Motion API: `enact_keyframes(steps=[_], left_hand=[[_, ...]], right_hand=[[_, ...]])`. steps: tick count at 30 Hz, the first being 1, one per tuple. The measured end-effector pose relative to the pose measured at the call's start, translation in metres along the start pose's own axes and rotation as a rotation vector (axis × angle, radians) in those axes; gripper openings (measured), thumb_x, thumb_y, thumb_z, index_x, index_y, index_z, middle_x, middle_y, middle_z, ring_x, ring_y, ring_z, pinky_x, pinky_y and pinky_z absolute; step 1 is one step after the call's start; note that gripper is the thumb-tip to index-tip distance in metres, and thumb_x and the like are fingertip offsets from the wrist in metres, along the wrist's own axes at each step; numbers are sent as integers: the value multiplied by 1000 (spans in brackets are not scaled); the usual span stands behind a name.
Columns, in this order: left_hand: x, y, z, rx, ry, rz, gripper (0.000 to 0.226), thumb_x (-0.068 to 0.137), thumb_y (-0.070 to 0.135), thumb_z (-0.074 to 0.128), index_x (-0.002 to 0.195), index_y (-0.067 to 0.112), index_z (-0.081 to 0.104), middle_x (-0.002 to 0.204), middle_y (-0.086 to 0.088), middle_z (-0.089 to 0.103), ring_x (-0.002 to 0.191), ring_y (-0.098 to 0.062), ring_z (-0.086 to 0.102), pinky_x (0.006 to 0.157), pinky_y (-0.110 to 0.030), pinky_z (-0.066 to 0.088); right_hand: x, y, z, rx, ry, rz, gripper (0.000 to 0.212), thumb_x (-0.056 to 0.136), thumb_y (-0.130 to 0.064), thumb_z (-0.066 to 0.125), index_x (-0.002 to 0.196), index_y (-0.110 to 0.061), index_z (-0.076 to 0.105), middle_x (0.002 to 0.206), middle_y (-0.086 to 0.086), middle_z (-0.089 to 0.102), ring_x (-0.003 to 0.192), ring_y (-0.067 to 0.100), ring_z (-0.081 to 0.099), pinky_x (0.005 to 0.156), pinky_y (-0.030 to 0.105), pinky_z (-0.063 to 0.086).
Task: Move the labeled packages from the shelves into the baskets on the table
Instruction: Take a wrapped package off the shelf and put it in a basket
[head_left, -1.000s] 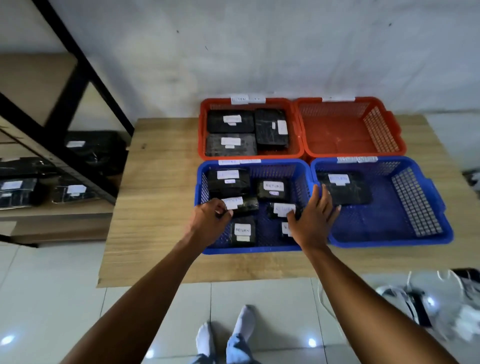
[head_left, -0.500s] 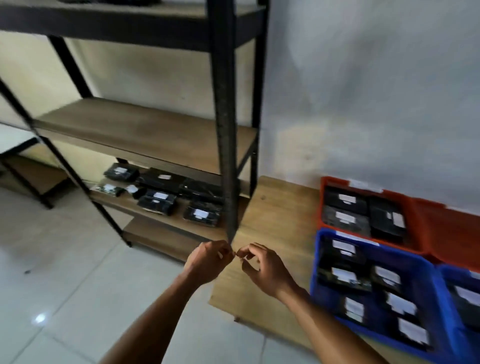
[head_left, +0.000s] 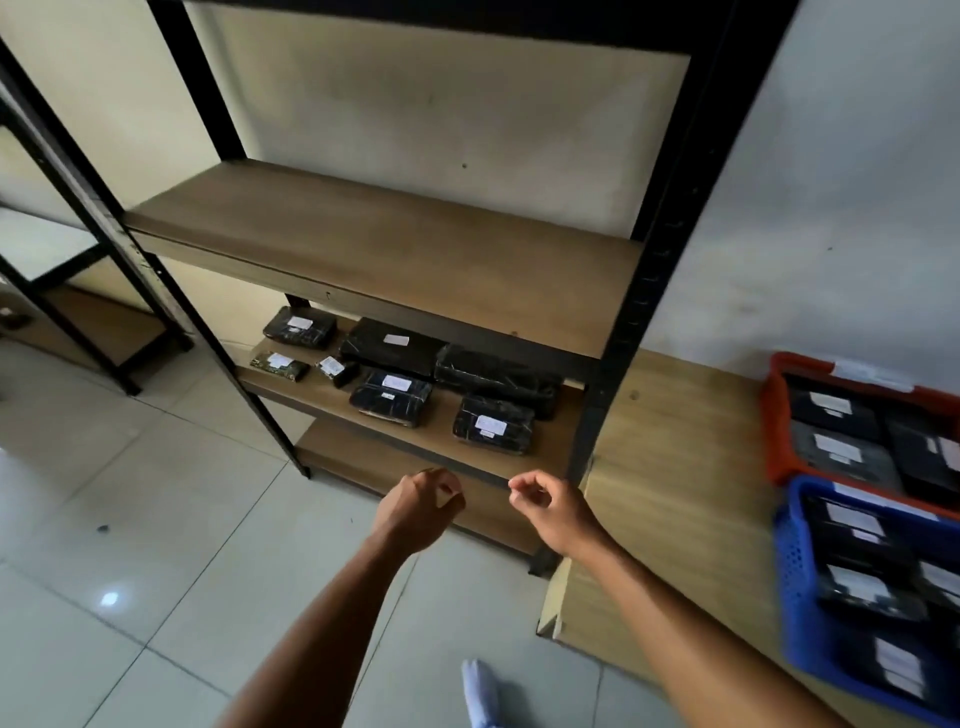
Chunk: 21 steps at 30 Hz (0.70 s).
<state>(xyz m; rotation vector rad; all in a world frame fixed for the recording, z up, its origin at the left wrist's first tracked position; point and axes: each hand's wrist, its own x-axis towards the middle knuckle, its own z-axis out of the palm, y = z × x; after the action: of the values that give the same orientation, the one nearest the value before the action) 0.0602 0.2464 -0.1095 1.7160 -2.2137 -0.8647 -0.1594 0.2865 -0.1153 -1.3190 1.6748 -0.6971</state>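
Observation:
Several black wrapped packages with white labels lie on a low shelf of the black metal rack (head_left: 644, 291). Among them are a front right package (head_left: 492, 424), a middle one (head_left: 390, 397) and a big flat one (head_left: 395, 345). My left hand (head_left: 415, 506) and my right hand (head_left: 553, 506) hover side by side in front of that shelf, below its edge. Both hold nothing, with the fingers loosely curled. At the right edge of the view stand a red basket (head_left: 774, 415) and a blue basket (head_left: 795, 571) on the wooden table (head_left: 675, 467), both with labeled packages inside.
The wooden shelf board (head_left: 389, 239) above the packages is bare. A second black rack (head_left: 78, 322) stands at the far left. Grey floor tiles (head_left: 130, 545) spread below my arms, and my white sock (head_left: 480, 691) shows at the bottom.
My view has swung left from the baskets to the rack. Both hands left the blue basket empty, came up in front of the low shelf and moved slightly apart.

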Motion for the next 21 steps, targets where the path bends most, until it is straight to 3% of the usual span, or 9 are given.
enact_keyframes(steps=[3, 7, 9, 14, 18, 21], left_hand=[[33, -27, 2, -20, -29, -27, 20, 83, 48, 62, 97, 34, 66, 104, 7, 73, 85, -11, 70, 71, -34, 61], [82, -59, 8, 15, -51, -43, 28, 88, 42, 67, 110, 26, 65, 116, 0, 69, 94, -17, 67, 76, -38, 60], [102, -71, 12, 30, -65, -58, 34, 90, 42, 66, 117, 22, 63, 122, -3, 65, 102, -21, 64, 80, -40, 58], [147, -102, 33, 98, -139, -18, 49, 93, 42, 62, 135, 19, 54, 138, -4, 55, 123, -24, 52, 95, -37, 50], [181, -132, 61, 140, -137, 56, 66, 94, 45, 60, 147, 13, 38, 149, -8, 44, 136, -25, 41, 110, -37, 40], [205, -157, 86, 187, -121, 124, 84, 93, 55, 56, 155, 8, 23, 161, -11, 27, 149, -27, 22, 121, -39, 27]], right_hand=[[44, 4, 10, 50, 27, 80, 17, 94, -22, 68, 109, -16, 69, 103, -4, 70, 92, 8, 63, 73, 5, 44], [104, 21, 25, 61, 56, 223, 19, 94, -27, 67, 112, -21, 67, 101, -9, 66, 93, 9, 61, 89, 31, 55], [124, 25, 31, 71, 81, 290, 22, 94, -27, 67, 114, -20, 66, 99, -11, 62, 96, 11, 60, 93, 38, 55], [168, 41, 46, 16, 116, 371, 32, 96, -30, 65, 125, -19, 58, 120, 1, 61, 104, 12, 56, 86, 24, 42], [198, 62, 65, 19, 188, 448, 45, 96, -35, 63, 136, -20, 45, 137, 3, 51, 110, 15, 51, 88, 28, 40], [217, 80, 80, -37, 317, 476, 53, 96, -41, 62, 140, -21, 40, 143, 2, 47, 119, 21, 50, 89, 28, 36]])
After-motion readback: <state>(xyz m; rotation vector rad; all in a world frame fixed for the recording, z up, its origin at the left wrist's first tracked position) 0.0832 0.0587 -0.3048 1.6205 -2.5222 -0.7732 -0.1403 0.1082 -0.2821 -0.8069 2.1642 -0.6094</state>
